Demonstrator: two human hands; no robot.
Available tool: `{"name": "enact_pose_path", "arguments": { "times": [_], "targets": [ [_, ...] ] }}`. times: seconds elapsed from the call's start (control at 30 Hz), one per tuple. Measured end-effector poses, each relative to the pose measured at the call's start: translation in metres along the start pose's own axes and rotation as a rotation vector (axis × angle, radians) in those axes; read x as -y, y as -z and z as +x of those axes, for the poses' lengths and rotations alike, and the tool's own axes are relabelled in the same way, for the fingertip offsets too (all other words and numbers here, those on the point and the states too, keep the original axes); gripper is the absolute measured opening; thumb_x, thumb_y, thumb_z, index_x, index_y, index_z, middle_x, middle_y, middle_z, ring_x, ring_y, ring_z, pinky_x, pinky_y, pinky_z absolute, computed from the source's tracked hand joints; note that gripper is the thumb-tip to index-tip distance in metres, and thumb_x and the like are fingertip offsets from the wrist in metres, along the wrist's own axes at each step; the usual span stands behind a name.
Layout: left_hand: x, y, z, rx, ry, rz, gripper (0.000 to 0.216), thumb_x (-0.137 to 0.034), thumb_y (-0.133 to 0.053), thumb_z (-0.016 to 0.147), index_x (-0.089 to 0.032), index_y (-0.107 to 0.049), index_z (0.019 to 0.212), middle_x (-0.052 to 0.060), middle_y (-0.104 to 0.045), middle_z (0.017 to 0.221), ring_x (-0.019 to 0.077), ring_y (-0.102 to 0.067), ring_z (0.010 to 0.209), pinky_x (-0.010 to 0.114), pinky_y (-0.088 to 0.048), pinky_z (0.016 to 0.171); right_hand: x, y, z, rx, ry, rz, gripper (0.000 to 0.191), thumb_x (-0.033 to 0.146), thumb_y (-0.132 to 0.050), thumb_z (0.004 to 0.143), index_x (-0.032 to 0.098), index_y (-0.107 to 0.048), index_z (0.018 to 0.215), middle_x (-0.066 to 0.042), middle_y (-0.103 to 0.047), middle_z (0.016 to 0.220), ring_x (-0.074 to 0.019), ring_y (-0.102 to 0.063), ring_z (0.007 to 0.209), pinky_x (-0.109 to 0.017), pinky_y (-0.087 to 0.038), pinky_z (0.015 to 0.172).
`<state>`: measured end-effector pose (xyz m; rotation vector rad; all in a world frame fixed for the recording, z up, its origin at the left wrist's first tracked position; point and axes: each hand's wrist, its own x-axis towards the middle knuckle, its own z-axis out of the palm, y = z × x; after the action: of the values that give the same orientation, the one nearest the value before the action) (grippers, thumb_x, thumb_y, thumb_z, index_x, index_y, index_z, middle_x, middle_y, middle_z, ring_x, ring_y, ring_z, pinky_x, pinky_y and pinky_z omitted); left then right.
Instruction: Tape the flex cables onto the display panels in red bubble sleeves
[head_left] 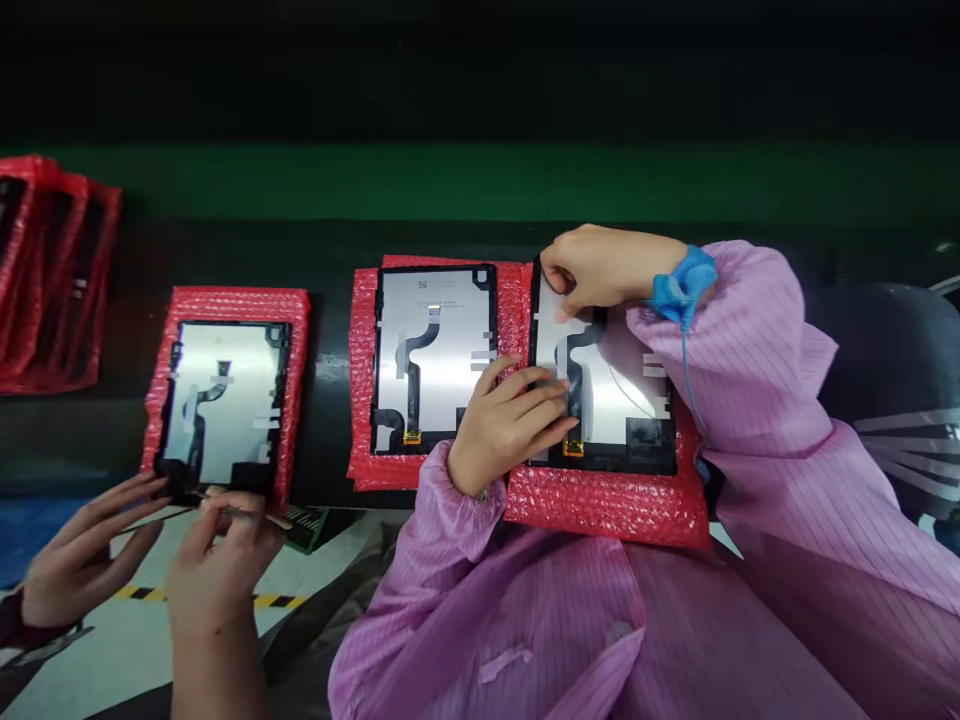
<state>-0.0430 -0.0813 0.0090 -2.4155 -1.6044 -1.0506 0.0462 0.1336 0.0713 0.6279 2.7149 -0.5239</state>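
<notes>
In front of me a tablet screen panel [611, 410] lies silver back up, with a black frame, a dark flex cable [574, 395] and an orange connector [574, 447] at the lower edge. It rests on red bubble wrap [607, 505]. My left hand [514, 415] lies over the panel's left side, fingers stretched out and touching the back near the cable. My right hand [600, 268], with a blue wrist strap [684, 288], is closed at the panel's upper left, fingertips pinched down on the surface. Whatever it may hold is hidden.
A second screen panel [457, 340] on red bubble wrap lies just left. Farther left, a co-worker's hands [221, 550] work at a third panel [225, 400]. Red-wrapped panels [56, 270] stand at the far left. A blue cord [686, 375] hangs from my right wrist.
</notes>
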Motion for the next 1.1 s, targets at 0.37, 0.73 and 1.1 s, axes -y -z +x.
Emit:
{"name": "enact_pose_path", "arguments": {
  "times": [0.37,0.73,1.1],
  "targets": [
    [-0.019,0.002,0.000,0.208,-0.032,0.002,0.027,-0.023,-0.056,0.096,-0.016,-0.066,0.120,0.009,-0.069,0.125,0.0245,-0.059,0.117,0.048,-0.044,0.105,0.089,-0.052,-0.230,-0.927,-0.341,0.349,0.015,0.029,-0.050,0.096,0.023,-0.063,0.090,-0.006,-0.064,0.082,-0.0194,-0.060,0.074,-0.034,-0.046,0.067],
    [0.003,-0.007,0.023,0.267,-0.043,-0.029,0.031,-0.030,-0.053,0.097,-0.021,-0.064,0.124,0.013,-0.064,0.131,0.0300,-0.058,0.122,0.059,-0.040,0.110,-0.037,-0.209,-0.400,-1.725,-1.460,0.877,0.036,0.063,-0.066,0.074,0.028,-0.057,0.080,-0.003,-0.052,0.067,-0.0160,-0.040,0.051,-0.036,-0.032,0.049],
    [0.004,-0.025,0.031,0.304,-0.017,-0.011,0.044,-0.034,-0.042,0.101,-0.019,-0.052,0.141,0.016,-0.058,0.140,0.0306,-0.054,0.130,0.059,-0.041,0.112,-0.048,-0.175,-0.410,-1.938,-1.446,0.590,0.025,0.047,-0.066,0.072,0.030,-0.052,0.060,-0.006,-0.048,0.062,-0.0266,-0.053,0.069,-0.040,-0.030,0.057]
  ]
}}
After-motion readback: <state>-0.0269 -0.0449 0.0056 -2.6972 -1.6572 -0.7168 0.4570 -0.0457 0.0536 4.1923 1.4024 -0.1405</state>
